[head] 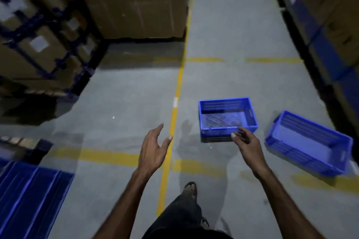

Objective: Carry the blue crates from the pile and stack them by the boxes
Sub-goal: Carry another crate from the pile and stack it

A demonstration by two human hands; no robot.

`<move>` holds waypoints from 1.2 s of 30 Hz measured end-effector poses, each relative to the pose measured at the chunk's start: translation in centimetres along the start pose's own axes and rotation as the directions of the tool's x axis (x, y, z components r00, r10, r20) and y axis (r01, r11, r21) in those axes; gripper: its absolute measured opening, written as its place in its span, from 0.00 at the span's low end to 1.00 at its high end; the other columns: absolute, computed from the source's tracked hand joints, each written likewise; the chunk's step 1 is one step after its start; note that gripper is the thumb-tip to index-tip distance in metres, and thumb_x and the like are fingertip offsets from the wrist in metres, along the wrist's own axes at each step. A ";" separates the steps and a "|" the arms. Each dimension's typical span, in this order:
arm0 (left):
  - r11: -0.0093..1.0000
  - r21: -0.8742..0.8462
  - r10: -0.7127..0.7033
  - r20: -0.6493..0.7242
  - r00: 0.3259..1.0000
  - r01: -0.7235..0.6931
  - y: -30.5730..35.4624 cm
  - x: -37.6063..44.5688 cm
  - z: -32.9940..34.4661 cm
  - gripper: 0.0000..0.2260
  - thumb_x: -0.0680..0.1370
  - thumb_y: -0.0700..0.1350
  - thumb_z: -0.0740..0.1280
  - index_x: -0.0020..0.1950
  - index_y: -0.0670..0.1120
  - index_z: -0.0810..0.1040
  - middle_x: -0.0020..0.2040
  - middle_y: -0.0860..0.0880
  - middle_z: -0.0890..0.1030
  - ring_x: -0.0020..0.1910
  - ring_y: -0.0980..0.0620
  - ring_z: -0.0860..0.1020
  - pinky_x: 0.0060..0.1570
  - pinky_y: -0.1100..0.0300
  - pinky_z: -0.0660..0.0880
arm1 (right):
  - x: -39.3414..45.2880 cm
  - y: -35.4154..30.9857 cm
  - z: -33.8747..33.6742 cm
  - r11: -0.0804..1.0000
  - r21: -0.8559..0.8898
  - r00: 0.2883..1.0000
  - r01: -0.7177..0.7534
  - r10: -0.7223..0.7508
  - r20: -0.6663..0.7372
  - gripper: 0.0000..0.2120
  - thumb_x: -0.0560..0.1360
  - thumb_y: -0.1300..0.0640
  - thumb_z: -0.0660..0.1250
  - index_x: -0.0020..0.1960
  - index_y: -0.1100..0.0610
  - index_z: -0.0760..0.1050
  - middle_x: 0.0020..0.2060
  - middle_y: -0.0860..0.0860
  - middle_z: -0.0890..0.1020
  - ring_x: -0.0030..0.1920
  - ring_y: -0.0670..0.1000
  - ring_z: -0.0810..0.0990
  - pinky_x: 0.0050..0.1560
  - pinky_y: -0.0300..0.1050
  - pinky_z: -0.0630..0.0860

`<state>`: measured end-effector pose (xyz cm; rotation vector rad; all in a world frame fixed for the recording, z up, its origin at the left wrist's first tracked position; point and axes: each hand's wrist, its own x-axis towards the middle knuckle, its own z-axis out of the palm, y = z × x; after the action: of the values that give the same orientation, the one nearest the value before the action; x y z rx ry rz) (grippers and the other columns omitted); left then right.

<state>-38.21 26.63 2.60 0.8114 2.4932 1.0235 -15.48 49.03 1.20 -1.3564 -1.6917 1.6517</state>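
Observation:
Two blue crates lie on the grey floor right of the yellow line. The nearer crate (226, 118) stands upright and empty; the second crate (308, 142) sits tilted farther right. My right hand (246, 142) reaches out with relaxed fingers just in front of the nearer crate's front rim and holds nothing. My left hand (153, 148) hangs in the air over the yellow line, fingers spread, empty. A ribbed blue crate surface (29, 198) fills the lower left corner.
Large cardboard boxes (134, 0) stand ahead on the left, with more strapped boxes (38, 44) at far left. Racking with boxes (330, 25) lines the right side. Yellow floor lines (177, 91) cross the aisle. My sandalled foot (190, 190) steps forward.

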 end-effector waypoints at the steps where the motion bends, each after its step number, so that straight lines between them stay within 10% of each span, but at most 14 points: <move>1: 1.000 0.002 0.021 0.025 0.999 -0.021 0.7 0.9 1.1 0.27 0.81 0.57 0.67 0.78 0.51 0.69 0.73 0.51 0.74 0.71 0.50 0.72 0.70 0.50 0.70 | 0.4 0.3 -1.0 1.000 0.016 1.000 -0.018 0.018 -0.023 0.22 0.78 0.55 0.72 0.71 0.55 0.74 0.58 0.53 0.83 0.58 0.47 0.81 0.62 0.47 0.76; 17: 0.998 -0.053 0.055 0.316 0.947 -0.041 9.9 19.2 15.0 0.29 0.80 0.60 0.67 0.78 0.48 0.70 0.74 0.47 0.74 0.69 0.45 0.74 0.67 0.45 0.73 | 14.4 -1.0 -11.9 0.984 -0.025 0.945 -0.178 0.164 -0.284 0.17 0.79 0.54 0.72 0.67 0.53 0.75 0.56 0.52 0.82 0.56 0.51 0.80 0.60 0.51 0.76; 36: 0.950 0.187 -0.297 0.291 0.909 0.251 10.0 30.2 28.3 0.28 0.80 0.57 0.69 0.78 0.48 0.70 0.68 0.45 0.79 0.60 0.45 0.80 0.57 0.53 0.74 | 41.9 6.2 -20.7 0.897 -0.308 0.937 -0.317 0.346 0.043 0.20 0.79 0.52 0.71 0.70 0.53 0.75 0.58 0.54 0.82 0.58 0.55 0.80 0.59 0.55 0.77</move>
<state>-44.29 66.14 -12.11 0.5853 2.3342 0.5692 -14.63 93.74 -13.81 -1.8236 -1.9089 1.7137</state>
